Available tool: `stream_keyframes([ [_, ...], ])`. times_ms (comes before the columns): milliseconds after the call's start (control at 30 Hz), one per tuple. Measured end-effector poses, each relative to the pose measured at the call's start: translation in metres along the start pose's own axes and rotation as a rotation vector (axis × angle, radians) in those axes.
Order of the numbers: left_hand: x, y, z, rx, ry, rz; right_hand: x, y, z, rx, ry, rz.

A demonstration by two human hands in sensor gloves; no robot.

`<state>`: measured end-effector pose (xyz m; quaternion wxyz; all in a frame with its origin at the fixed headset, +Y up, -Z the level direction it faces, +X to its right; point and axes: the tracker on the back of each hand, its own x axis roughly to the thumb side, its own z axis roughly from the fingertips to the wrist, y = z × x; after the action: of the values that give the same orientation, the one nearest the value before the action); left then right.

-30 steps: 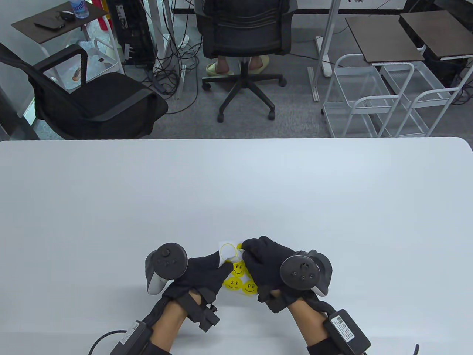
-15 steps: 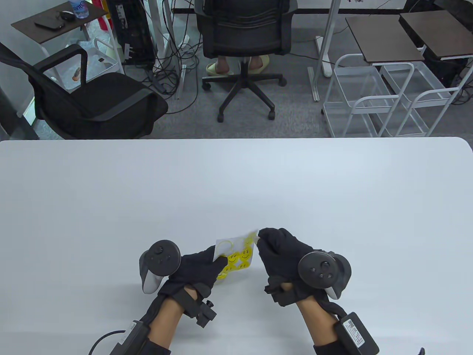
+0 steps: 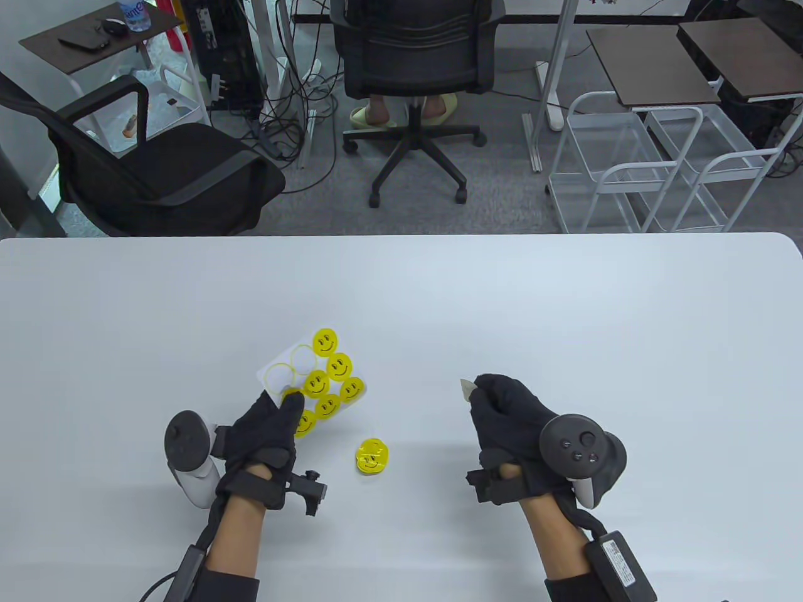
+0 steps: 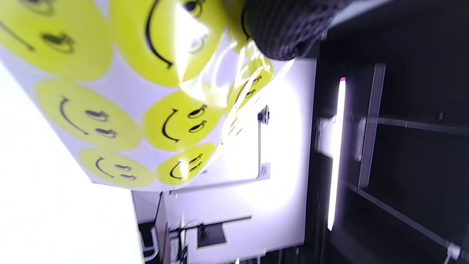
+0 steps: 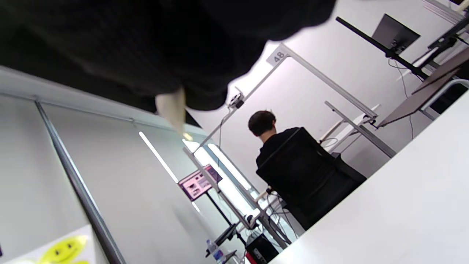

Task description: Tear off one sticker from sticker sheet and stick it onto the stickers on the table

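Note:
My left hand (image 3: 283, 404) grips the near left corner of the white sticker sheet (image 3: 317, 376), which carries several yellow smiley stickers and two empty rings. In the left wrist view the sheet (image 4: 121, 110) fills the upper left under a gloved fingertip (image 4: 289, 29). My right hand (image 3: 482, 394) pinches one peeled sticker (image 3: 467, 389), whose pale back faces the table camera. It also shows in the right wrist view (image 5: 172, 108) below the glove. A small pile of yellow smiley stickers (image 3: 371, 456) lies on the white table (image 3: 564, 301) between my hands.
The table's far edge (image 3: 401, 237) runs across the middle of the view. Beyond it are office chairs (image 3: 414, 56), white wire carts (image 3: 633, 169) and a seated person (image 5: 278, 146). A corner of the sheet shows in the right wrist view (image 5: 62, 249).
My hands have moved apart. The left hand carried the sheet left and farther away; the right hand pulled one sticker off to the right. The sticker pile on the table now shows.

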<state>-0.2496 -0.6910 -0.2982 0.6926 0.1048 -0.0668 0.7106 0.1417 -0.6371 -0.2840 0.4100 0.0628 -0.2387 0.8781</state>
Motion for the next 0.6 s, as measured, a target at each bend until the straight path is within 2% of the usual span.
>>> stream_keyframes([
  [67, -0.001, 0.011, 0.000, 0.056, 0.000, 0.039, 0.008, 0.009, -0.005, 0.047, -0.002, 0.038],
  [133, -0.001, 0.021, 0.000, 0.115, -0.002, 0.083, 0.017, 0.024, -0.013, 0.148, 0.029, 0.157],
  [200, 0.000, 0.027, 0.001, 0.155, -0.005, 0.115, 0.025, 0.035, -0.017, 0.171, 0.011, 0.205],
  [400, 0.001, 0.035, 0.002, 0.215, -0.015, 0.134, 0.057, 0.091, -0.017, 0.326, -0.170, 0.443],
  [600, 0.004, 0.037, 0.004, 0.263, -0.021, 0.181, 0.068, 0.157, 0.005, 0.500, -0.336, 0.660],
])
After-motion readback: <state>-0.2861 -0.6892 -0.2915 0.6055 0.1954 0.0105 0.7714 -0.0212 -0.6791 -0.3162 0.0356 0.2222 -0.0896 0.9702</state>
